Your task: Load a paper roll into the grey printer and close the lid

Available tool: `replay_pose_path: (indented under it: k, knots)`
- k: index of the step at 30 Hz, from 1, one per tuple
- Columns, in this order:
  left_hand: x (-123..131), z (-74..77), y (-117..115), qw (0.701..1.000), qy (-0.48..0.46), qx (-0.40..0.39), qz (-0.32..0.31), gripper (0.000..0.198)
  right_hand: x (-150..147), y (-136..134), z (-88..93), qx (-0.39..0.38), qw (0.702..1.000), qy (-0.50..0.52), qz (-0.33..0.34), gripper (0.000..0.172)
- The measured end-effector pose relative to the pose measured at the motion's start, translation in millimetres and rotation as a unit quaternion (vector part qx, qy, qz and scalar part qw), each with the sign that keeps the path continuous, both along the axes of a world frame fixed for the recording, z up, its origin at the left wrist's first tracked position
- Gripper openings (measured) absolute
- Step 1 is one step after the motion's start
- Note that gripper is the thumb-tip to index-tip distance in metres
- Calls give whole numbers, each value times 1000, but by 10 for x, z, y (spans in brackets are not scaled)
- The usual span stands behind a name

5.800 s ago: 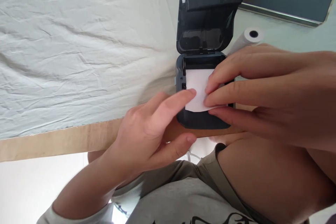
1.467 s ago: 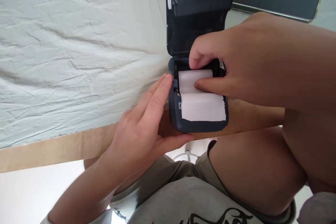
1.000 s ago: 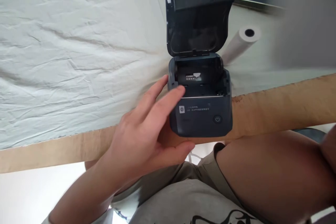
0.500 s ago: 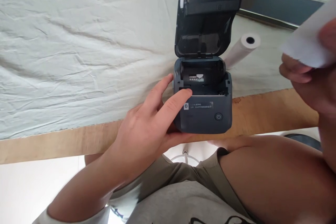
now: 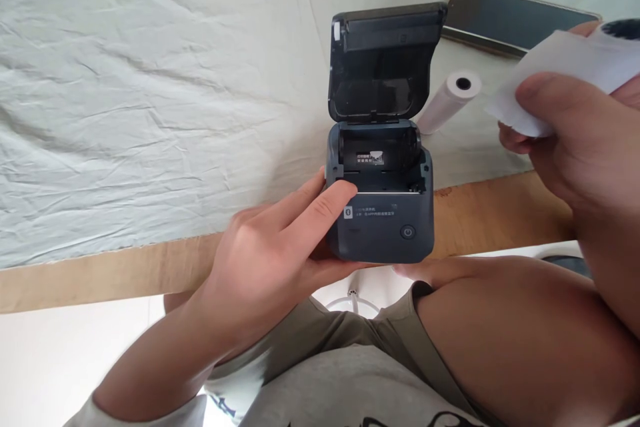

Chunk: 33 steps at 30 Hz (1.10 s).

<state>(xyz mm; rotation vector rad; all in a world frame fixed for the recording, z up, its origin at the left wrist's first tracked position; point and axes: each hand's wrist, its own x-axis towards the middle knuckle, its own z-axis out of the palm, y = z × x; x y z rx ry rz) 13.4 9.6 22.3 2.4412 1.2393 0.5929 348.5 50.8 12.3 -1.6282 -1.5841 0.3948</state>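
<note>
The dark blue printer [image 5: 383,240], black lid [image 5: 383,67] raised, sits in the grip of the left hand [image 5: 260,253], while the right hand [image 5: 583,117] clasps a white paper roll [image 5: 575,59].

The scene is being viewed by a single camera worn on the head, and everything is being looked at from above, forward and steeply down. The wearer's own shirt [image 5: 345,387] and shorts [image 5: 295,333] are being taken in along the bottom, while the cloth-covered table [image 5: 160,93] is being shown across the upper part, its wooden edge [image 5: 135,270] being seen slightly aslant. The printer [image 5: 385,233] is being framed near the centre, close enough for its power symbol [image 5: 408,232] to be made out. The left hand [image 5: 265,253] is being seen whole, whereas the right hand [image 5: 595,133] and its paper roll [image 5: 560,60] are being cut by the right border
</note>
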Motion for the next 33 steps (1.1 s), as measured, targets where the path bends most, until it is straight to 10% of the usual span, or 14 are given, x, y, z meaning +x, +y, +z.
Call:
replay_pose_path:
  k: [7, 16, 29, 33]
  knots:
    - [-39, -68, -23, 999, -31, 28, 9, 47, -47, 185, 6, -10, 981, 175, -80, 27]
    - [64, -28, 46, 997, -21, 50, 57, 47, -5, 116, 59, -80, 977, -102, -169, 49]
    - [32, -17, 112, 997, 9, -60, 52, 70, 272, 248, -29, -119, 969, -203, -70, 68]
    - [34, -15, 100, 997, 24, -49, 54, 75, 211, 154, -5, 36, 955, -295, 13, 75]
